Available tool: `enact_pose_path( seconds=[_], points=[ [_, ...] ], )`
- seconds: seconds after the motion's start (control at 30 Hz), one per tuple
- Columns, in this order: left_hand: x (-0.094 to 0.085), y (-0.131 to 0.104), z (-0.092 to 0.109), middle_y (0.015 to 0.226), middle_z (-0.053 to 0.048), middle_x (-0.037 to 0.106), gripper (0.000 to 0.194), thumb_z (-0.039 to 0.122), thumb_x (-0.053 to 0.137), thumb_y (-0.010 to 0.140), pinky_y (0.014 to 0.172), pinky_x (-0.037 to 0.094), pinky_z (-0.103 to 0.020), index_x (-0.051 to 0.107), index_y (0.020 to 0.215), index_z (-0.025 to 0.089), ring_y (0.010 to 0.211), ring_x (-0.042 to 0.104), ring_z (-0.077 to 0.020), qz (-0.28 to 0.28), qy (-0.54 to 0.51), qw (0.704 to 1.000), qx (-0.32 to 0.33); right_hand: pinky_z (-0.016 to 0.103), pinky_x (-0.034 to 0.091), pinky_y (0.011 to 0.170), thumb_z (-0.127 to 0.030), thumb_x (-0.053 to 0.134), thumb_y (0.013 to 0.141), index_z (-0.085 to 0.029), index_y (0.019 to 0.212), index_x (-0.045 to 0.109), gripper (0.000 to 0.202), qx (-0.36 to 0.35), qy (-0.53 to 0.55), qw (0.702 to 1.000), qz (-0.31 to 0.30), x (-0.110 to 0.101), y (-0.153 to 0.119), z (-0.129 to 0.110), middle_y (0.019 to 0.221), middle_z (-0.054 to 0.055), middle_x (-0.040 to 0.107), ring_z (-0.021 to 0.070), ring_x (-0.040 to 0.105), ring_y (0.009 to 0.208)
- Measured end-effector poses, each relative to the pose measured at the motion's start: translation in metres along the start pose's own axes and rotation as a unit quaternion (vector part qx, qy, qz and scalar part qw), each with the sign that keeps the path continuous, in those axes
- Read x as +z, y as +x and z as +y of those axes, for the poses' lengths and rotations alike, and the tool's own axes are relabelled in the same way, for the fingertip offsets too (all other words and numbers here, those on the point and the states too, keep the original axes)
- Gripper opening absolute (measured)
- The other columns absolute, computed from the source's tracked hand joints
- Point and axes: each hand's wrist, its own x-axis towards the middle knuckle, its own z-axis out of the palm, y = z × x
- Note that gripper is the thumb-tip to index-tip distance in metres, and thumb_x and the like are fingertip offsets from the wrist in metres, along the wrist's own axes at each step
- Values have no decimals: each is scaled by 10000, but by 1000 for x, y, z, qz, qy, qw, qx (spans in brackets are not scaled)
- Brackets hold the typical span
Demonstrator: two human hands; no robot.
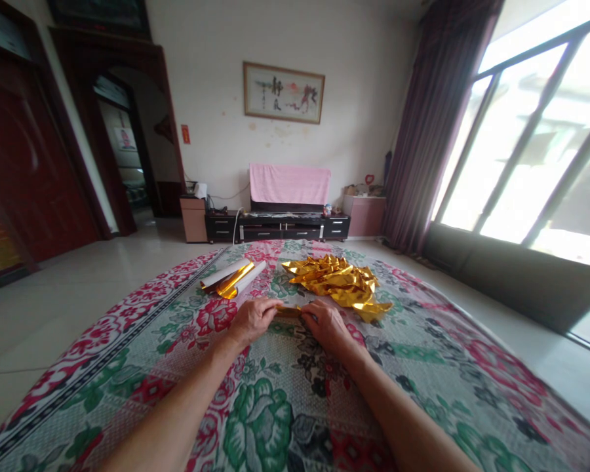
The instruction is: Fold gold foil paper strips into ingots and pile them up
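Note:
A small strip of gold foil paper [288, 312] spans the gap between my two hands, just above the flowered cloth. My left hand [254, 320] is closed on its left end, and my right hand [327, 324] pinches the right end. Beyond my right hand lies a pile of folded, shiny gold foil pieces [337, 280]. Curled sheets with gold and white sides [233, 278] rest beyond my left hand.
The round table wears a flowered tablecloth [258, 419]. Past it stand a low black cabinet [260, 233] and a pink cloth [290, 183] draped over a screen. A window [521, 144] is at the right.

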Motion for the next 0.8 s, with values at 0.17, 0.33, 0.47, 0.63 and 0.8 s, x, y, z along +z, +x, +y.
enact_pose_path(
  seconds=[0.17, 0.33, 0.47, 0.63, 0.8],
  points=[
    [0, 0, 1, 953, -19, 691, 268, 185, 484, 796, 818, 483, -249, 650, 1002, 230, 864, 633, -139, 3, -4, 1000, -8, 226, 374, 681, -189, 434, 866, -178, 867, 625, 192, 21, -6, 1000, -1, 2, 3, -1, 770, 37, 604, 138, 546, 738],
    [0, 2, 1, 819, -6, 689, 292, 218, 484, 796, 699, 480, -208, 614, 1057, 208, 733, 629, -119, 12, -16, 997, -71, 223, 358, 666, -210, 399, 879, -187, 802, 618, 234, 63, -51, 997, -20, 3, 8, -10, 753, 46, 578, 135, 535, 724],
    [1, 3, -2, 751, 1, 671, 307, 233, 484, 790, 640, 458, -198, 605, 1070, 200, 680, 610, -113, 10, -27, 995, -98, 249, 340, 689, -251, 403, 878, -195, 713, 614, 274, 95, -95, 991, -8, 5, 10, -14, 763, 53, 580, 149, 518, 748],
    [-1, 10, 0, 705, 2, 661, 318, 226, 467, 785, 585, 432, -198, 614, 1064, 187, 606, 579, -108, -21, -2, 994, -110, 278, 316, 691, -298, 417, 867, -205, 687, 616, 284, 133, -110, 985, -10, 7, 12, -11, 752, 42, 599, 163, 515, 761],
    [-5, 25, -1, 566, 22, 612, 296, 219, 501, 741, 527, 390, -194, 665, 984, 181, 518, 532, -104, -69, 44, 989, -125, 269, 297, 657, -294, 421, 854, -214, 694, 637, 281, 177, -87, 980, -15, 9, 14, -9, 762, 48, 619, 176, 524, 781]
  ],
)
